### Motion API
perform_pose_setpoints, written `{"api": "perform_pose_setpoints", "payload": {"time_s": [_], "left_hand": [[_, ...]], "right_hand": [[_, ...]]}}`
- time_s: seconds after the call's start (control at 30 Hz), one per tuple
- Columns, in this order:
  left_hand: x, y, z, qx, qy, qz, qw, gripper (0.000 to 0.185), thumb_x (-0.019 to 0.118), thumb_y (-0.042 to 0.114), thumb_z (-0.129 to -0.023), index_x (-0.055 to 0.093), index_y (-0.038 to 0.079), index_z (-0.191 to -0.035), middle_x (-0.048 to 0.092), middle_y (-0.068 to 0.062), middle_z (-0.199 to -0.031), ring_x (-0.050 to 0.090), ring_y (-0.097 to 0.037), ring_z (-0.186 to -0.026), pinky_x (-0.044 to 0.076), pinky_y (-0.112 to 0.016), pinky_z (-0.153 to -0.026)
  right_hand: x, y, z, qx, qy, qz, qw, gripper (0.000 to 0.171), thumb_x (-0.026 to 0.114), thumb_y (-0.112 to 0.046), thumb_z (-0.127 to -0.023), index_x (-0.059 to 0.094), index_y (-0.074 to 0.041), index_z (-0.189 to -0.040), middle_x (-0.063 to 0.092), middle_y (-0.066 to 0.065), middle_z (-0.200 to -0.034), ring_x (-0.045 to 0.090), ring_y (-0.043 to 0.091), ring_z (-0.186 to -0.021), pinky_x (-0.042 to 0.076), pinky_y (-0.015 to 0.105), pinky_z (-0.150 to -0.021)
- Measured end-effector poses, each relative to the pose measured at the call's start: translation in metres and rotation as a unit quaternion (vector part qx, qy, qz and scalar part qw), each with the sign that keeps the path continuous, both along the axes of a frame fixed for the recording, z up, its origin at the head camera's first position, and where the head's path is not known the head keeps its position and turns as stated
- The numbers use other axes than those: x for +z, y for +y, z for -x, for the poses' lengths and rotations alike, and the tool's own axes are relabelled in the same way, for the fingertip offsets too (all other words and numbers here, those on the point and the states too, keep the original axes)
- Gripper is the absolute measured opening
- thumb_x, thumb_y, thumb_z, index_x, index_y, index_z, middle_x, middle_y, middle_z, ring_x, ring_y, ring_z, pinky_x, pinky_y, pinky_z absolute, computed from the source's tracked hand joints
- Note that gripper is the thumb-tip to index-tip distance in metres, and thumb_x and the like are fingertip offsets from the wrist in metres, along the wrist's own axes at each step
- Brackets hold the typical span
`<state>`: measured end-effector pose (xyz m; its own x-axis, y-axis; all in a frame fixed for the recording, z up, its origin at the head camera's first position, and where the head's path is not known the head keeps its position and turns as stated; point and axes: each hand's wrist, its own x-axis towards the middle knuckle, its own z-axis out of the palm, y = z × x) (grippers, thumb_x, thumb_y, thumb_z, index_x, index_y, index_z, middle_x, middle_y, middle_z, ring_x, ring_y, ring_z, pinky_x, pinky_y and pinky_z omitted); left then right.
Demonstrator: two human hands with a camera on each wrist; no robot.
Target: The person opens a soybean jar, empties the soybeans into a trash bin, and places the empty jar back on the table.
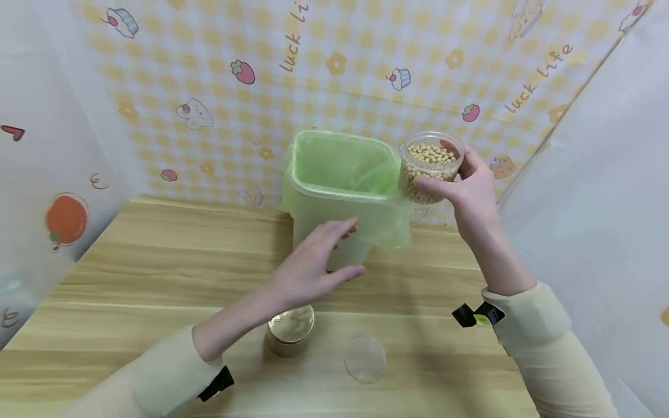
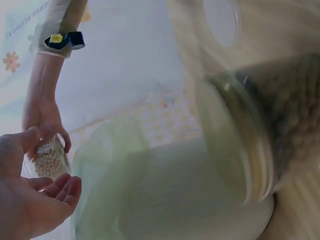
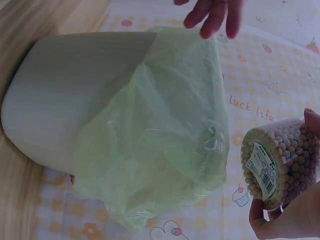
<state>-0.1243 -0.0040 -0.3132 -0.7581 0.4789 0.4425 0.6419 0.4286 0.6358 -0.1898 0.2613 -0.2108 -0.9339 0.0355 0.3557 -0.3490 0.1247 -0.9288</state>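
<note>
Wood table (image 1: 172, 261), one lined bin (image 1: 334, 203), two jars (image 1: 430, 167), right hand (image 1: 474, 194) gripping one

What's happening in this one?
A person is holding an open jar of pale beans in the right hand, raised beside the rim of a bin lined with a green bag. The left hand holds nothing and is in front of the bin, fingers extended. On the wooden table, nearer the person, stand a second jar with its gold lid on and, lying flat to its right, a clear disc, possibly the open jar's lid.
</note>
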Motion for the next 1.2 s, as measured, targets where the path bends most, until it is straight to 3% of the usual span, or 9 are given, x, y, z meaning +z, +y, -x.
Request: {"api": "perform_pose_setpoints", "payload": {"time_s": [0.13, 0.37, 0.57, 0.77, 0.97, 1.2], "left_hand": [[0.013, -0.010, 0.014, 0.008, 0.030, -0.032, 0.9990, 0.077, 0.077, 0.026, -0.091, 0.040, 0.000, -0.154, 0.058, -0.014, -0.142, 0.059, -0.027, -0.128, 0.053, -0.039, -0.106], [0.032, -0.033, 0.036, 0.032, 0.039, -0.077, 0.9957, 0.067, 0.075, 0.019, -0.093, 0.046, -0.002, -0.149, 0.062, -0.017, -0.136, 0.061, -0.031, -0.122, 0.053, -0.042, -0.106], [0.042, -0.050, 0.056, 0.070, 0.035, -0.113, 0.9905, 0.056, 0.071, 0.019, -0.097, 0.051, -0.001, -0.145, 0.065, -0.016, -0.130, 0.061, -0.029, -0.120, 0.052, -0.042, -0.105], [0.047, -0.063, 0.078, 0.118, -0.004, -0.118, 0.9860, 0.055, 0.067, 0.026, -0.100, 0.051, 0.002, -0.146, 0.062, -0.016, -0.134, 0.056, -0.030, -0.126, 0.047, -0.045, -0.108], [0.047, -0.071, 0.100, 0.185, -0.077, -0.091, 0.9755, 0.065, 0.060, 0.046, -0.101, 0.048, 0.004, -0.150, 0.058, -0.017, -0.139, 0.055, -0.031, -0.128, 0.048, -0.048, -0.109], [0.045, -0.076, 0.113, 0.195, -0.187, -0.045, 0.9619, 0.076, 0.054, 0.056, -0.100, 0.041, 0.001, -0.152, 0.056, -0.020, -0.144, 0.054, -0.035, -0.133, 0.045, -0.053, -0.113]], "right_hand": [[0.008, -0.001, 0.007, 0.005, -0.012, -0.004, 1.000, 0.071, 0.087, 0.000, -0.077, 0.057, -0.013, -0.139, 0.059, 0.003, -0.138, 0.054, 0.018, -0.126, 0.053, 0.019, -0.091], [0.017, -0.005, 0.017, 0.010, -0.022, -0.024, 0.999, 0.075, 0.088, -0.005, -0.077, 0.054, -0.012, -0.143, 0.060, 0.003, -0.131, 0.055, 0.017, -0.120, 0.054, 0.018, -0.088], [0.024, -0.011, 0.023, 0.014, -0.031, -0.054, 0.998, 0.082, 0.091, -0.010, -0.076, 0.051, -0.014, -0.147, 0.058, 0.002, -0.135, 0.056, 0.017, -0.122, 0.054, 0.017, -0.088], [0.029, -0.017, 0.029, 0.013, -0.037, -0.087, 0.995, 0.082, 0.091, -0.012, -0.076, 0.051, -0.014, -0.148, 0.060, 0.001, -0.134, 0.058, 0.016, -0.119, 0.054, 0.017, -0.086], [0.034, -0.027, 0.040, 0.005, -0.041, -0.136, 0.990, 0.084, 0.092, -0.013, -0.075, 0.050, -0.012, -0.148, 0.061, 0.000, -0.129, 0.060, 0.014, -0.117, 0.053, 0.017, -0.089], [0.048, -0.033, 0.052, -0.004, -0.047, -0.208, 0.977, 0.087, 0.091, -0.021, -0.076, 0.047, -0.013, -0.150, 0.059, 0.002, -0.137, 0.058, 0.018, -0.125, 0.052, 0.031, -0.102]]}}
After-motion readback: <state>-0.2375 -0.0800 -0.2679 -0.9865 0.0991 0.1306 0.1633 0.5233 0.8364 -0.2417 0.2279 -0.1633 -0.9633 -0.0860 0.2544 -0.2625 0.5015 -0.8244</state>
